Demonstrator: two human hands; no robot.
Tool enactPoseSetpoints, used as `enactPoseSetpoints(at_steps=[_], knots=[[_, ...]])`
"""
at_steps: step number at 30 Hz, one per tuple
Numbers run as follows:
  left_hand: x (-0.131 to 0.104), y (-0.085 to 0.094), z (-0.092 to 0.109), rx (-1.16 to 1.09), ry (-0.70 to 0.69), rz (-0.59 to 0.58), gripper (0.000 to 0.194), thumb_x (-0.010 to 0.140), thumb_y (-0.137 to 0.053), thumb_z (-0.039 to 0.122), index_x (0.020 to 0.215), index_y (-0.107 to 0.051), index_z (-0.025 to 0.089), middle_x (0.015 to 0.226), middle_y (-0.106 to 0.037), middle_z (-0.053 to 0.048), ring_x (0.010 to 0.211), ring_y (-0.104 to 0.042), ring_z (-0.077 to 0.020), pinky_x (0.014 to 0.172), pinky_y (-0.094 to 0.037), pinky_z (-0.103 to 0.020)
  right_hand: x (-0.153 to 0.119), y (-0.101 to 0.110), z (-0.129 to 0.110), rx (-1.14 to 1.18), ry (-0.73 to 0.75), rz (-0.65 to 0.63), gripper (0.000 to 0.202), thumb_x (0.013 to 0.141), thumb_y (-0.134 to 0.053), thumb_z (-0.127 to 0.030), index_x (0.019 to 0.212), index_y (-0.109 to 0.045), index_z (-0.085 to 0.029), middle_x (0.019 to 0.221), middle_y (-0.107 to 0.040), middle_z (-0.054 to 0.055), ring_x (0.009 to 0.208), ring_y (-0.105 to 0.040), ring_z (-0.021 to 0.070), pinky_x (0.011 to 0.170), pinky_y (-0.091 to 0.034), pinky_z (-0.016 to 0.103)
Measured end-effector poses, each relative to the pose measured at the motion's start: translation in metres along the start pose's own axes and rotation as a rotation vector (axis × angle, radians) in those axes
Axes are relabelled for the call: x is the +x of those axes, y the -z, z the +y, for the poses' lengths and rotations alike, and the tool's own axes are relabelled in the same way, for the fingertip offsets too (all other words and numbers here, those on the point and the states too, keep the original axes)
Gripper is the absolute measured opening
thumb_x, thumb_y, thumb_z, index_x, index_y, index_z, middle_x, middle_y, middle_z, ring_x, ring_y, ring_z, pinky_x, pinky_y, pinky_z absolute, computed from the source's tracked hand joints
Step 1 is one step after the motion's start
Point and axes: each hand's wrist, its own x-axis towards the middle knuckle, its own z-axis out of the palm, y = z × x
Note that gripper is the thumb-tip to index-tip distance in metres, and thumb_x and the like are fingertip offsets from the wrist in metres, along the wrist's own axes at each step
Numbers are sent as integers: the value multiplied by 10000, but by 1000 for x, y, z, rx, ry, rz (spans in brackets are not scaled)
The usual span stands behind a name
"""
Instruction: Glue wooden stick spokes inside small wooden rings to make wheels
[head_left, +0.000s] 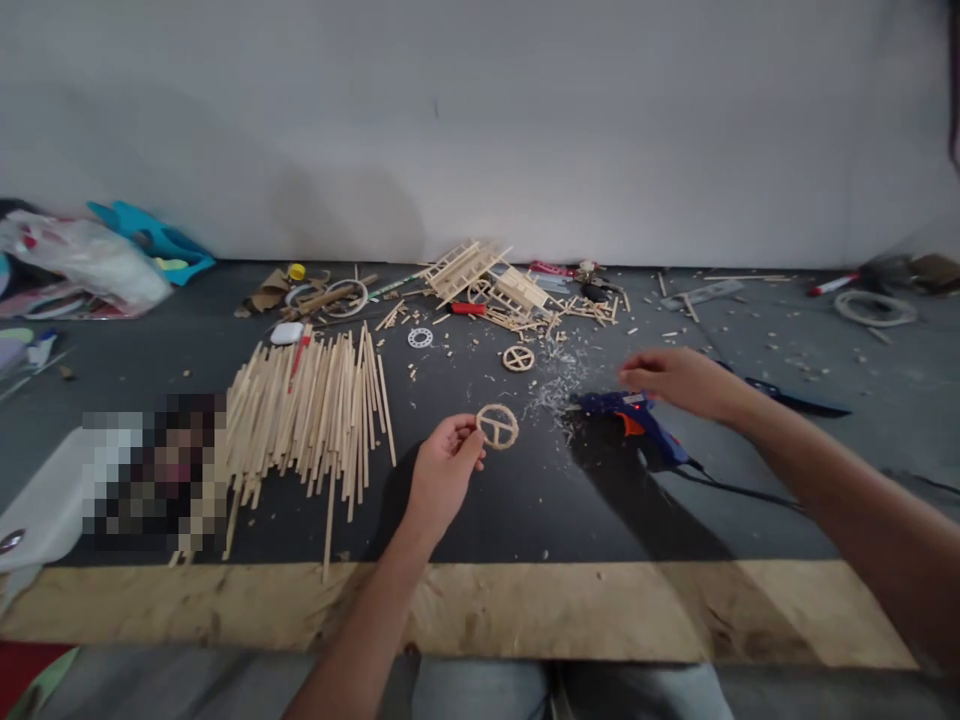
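My left hand (448,460) pinches a small round wooden wheel (498,427) by its left rim, above the dark tabletop. The wheel has a ring and thin spokes inside it. My right hand (671,378) hovers over the blue glue gun (660,430), its fingers pressed together; whatever may be between the fingertips is too small to make out. The gun lies on its side, with an orange trigger and a small red light showing. A second spoked wooden wheel (518,358) lies flat farther back. Near it is a white ring with holes (420,338).
Many thin wooden sticks (307,410) lie spread at the left. Stick-built frames (480,275) and a red lighter-like object (468,309) sit at the back. A dark knife (795,398) rests beyond my right forearm. Glue strands and chips (559,375) litter the middle.
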Motion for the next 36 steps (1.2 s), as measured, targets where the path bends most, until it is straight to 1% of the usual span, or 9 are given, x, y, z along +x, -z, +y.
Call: enactPoseSetpoints(at_steps=[1, 3, 8, 13, 17, 22, 27, 30, 36], knots=[[4, 2, -1, 4, 0, 5, 184, 718, -642, 228, 873, -601, 138, 683, -597, 12, 539, -517, -83, 506, -430, -209, 7, -8, -12, -103, 51, -46, 161, 695, -615, -349, 715, -694, -210, 622, -648, 0, 570, -543, 143, 548, -384, 245], [11, 6, -3, -11, 5, 5, 182, 722, -640, 234, 875, -598, 143, 682, -595, 13, 545, -520, -86, 510, -437, -212, 24, -26, -39, -205, 111, -63, 180, 734, -567, -351, 773, -692, -228, 698, -671, 5, 624, -565, 156, 573, -384, 253], [15, 10, -4, -51, 35, -23, 167, 740, -632, 252, 866, -600, 146, 679, -600, 6, 541, -523, -89, 516, -438, -219, 77, -82, -95, -234, 291, -180, 182, 758, -530, -262, 831, -690, -218, 783, -690, 26, 682, -593, 165, 601, -402, 264], [15, 12, -2, -64, 64, -14, 138, 773, -605, 260, 858, -596, 152, 670, -586, 4, 546, -522, -93, 522, -440, -223, 128, -134, -138, -280, 457, -212, 233, 788, -515, -209, 957, -673, -179, 906, -691, 60, 789, -607, 176, 694, -432, 274], [16, 15, -4, -33, 85, -24, 130, 810, -573, 275, 884, -591, 170, 711, -594, -6, 573, -530, -101, 530, -449, -226, 160, -172, -172, -356, 631, -271, 275, 818, -487, -161, 1028, -664, -178, 1068, -660, 77, 923, -593, 183, 792, -433, 272], [16, 18, -6, -9, 126, -63, 174, 840, -545, 327, 919, -593, 179, 705, -595, -17, 591, -541, -114, 542, -462, -235, 190, -211, -205, -416, 654, -268, 344, 802, -481, -76, 1070, -661, -194, 1160, -617, 78, 1044, -548, 215, 875, -415, 311], [18, 18, -7, -39, 175, -46, 194, 829, -554, 344, 924, -606, 183, 707, -610, -35, 568, -538, -117, 525, -465, -239, 213, -228, -218, -475, 618, -252, 346, 776, -507, -50, 1054, -669, -179, 1105, -640, 85, 988, -569, 223, 811, -445, 309], [18, 19, -7, -43, 185, -45, 192, 827, -554, 341, 917, -612, 182, 700, -617, -40, 558, -541, -118, 516, -464, -238, 222, -228, -219, -497, 598, -257, 301, 770, -524, -66, 1006, -688, -153, 1050, -655, 105, 941, -588, 233, 767, -451, 308], [18, 19, -6, -27, 205, -61, 193, 845, -532, 342, 924, -599, 179, 691, -599, -34, 564, -543, -115, 528, -463, -236, 235, -229, -218, -531, 633, -320, 259, 775, -559, -127, 990, -695, -174, 952, -674, 84, 904, -607, 234, 765, -439, 313]])
